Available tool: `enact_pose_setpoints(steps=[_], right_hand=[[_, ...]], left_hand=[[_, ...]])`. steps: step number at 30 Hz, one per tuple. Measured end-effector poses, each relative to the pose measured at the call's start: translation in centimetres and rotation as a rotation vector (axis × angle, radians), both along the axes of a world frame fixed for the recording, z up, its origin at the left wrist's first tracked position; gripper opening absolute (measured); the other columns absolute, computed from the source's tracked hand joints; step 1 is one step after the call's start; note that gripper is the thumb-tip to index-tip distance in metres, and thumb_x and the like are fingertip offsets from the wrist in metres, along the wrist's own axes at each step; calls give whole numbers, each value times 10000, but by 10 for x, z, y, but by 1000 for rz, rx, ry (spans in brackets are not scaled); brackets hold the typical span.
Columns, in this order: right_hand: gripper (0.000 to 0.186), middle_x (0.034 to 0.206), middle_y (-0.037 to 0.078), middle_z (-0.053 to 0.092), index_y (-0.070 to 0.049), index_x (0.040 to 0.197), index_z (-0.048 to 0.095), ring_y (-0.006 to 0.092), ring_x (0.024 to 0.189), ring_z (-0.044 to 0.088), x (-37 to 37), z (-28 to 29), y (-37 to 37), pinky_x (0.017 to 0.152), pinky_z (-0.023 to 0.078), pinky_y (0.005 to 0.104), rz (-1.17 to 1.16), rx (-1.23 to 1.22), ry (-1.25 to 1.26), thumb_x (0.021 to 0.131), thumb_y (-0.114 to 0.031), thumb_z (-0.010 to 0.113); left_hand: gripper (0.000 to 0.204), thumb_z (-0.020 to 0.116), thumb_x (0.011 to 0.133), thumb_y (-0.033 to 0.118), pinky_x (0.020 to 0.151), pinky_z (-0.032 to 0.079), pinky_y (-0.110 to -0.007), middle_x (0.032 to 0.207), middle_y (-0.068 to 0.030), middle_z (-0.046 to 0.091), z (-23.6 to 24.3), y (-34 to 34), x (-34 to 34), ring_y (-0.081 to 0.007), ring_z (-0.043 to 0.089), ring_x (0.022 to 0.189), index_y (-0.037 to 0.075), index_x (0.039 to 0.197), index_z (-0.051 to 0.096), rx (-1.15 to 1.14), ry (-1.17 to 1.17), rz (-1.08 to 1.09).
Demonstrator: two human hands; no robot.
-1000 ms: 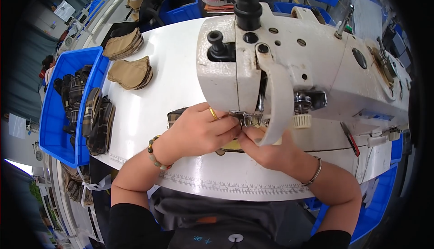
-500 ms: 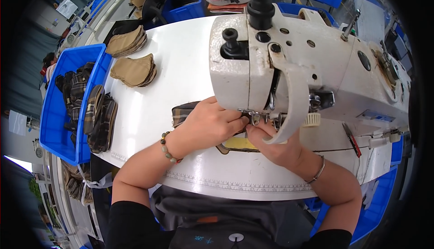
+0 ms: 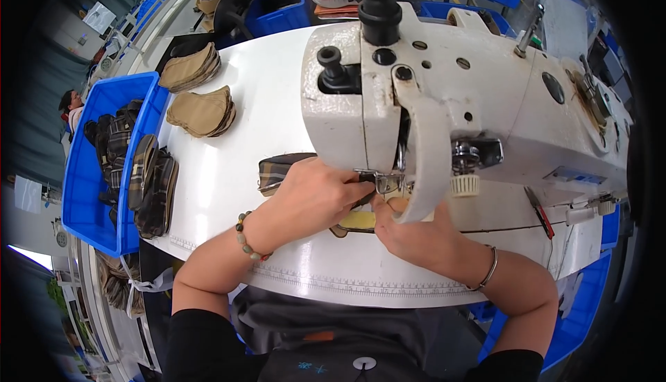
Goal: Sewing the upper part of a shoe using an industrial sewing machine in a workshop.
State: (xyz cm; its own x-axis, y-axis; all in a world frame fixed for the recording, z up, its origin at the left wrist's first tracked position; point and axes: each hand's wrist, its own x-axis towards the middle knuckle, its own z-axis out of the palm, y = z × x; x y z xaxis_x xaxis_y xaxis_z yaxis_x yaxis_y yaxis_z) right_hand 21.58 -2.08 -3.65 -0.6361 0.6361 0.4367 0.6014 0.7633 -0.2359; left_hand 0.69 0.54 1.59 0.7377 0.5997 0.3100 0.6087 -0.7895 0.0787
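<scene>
A white sewing machine (image 3: 479, 108) stands over the table, its metal presser foot (image 3: 390, 183) just beyond my fingertips. My left hand (image 3: 319, 191) is closed, pinching a dark plaid fabric piece (image 3: 277, 172) beside the foot. The piece's zippered end sticks out to the left of that hand. In front of the foot, my right hand (image 3: 420, 235) has its fingers bent together at the edge of the work; the white curved lever (image 3: 427, 153) partly covers them. A flat yellow piece (image 3: 357, 222) with a brown edge lies on the table between my hands.
Two stacks of tan fabric pieces (image 3: 201, 111) lie at the far left. A blue bin (image 3: 142, 194) holds plaid pouches, with more leaning outside it. Red-handled snips (image 3: 540, 214) rest right of the machine. A printed ruler (image 3: 347, 287) runs along the front edge.
The view has shifted slightly, so the machine appears farther left. My right hand has come slightly toward me and left, covering more of the yellow piece. My left hand keeps its pinch.
</scene>
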Motion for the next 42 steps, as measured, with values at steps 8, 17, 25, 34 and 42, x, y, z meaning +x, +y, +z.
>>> enact_pose_setpoints(steps=[8, 17, 25, 34, 42], right_hand=[[135, 540, 66, 552, -35, 836, 655, 240, 432, 570, 2, -7, 1, 394, 442, 390, 26, -4, 0, 707, -75, 651], [248, 538, 59, 535, -27, 966, 675, 249, 452, 571, 8, -19, 7, 410, 430, 401, 43, -7, 84, 721, -60, 650], [300, 598, 83, 580, -4, 1039, 662, 266, 493, 596, 11, -12, 5, 443, 454, 400, 73, -22, 36, 745, -60, 653], [323, 580, 69, 555, -2, 1086, 662, 251, 477, 575, 10, -13, 1, 445, 441, 391, 52, 30, -27, 771, -66, 633], [242, 571, 75, 559, -25, 1038, 686, 262, 479, 578, 8, -11, 4, 455, 443, 403, 12, 42, -36, 814, -88, 624]], left_hand=[[278, 696, 685, 83, 588, 516, -352, 767, -28, 648, 3, -1, 1, -241, 652, 708, 92, 956, 758, -111, 25, 3], [287, 679, 724, 88, 571, 522, -344, 804, -39, 673, 1, -1, 5, -241, 671, 715, 114, 1000, 754, -101, 102, 128], [232, 715, 763, 125, 605, 528, -337, 863, -38, 706, 4, 4, -6, -240, 678, 747, 129, 989, 766, -189, -8, 10], [260, 708, 727, 96, 594, 522, -343, 849, -42, 703, 5, 4, -3, -242, 680, 752, 130, 977, 770, -147, 21, 29], [227, 715, 728, 106, 568, 516, -348, 782, -44, 697, 5, 3, 1, -249, 679, 712, 140, 944, 775, -128, -8, 69]])
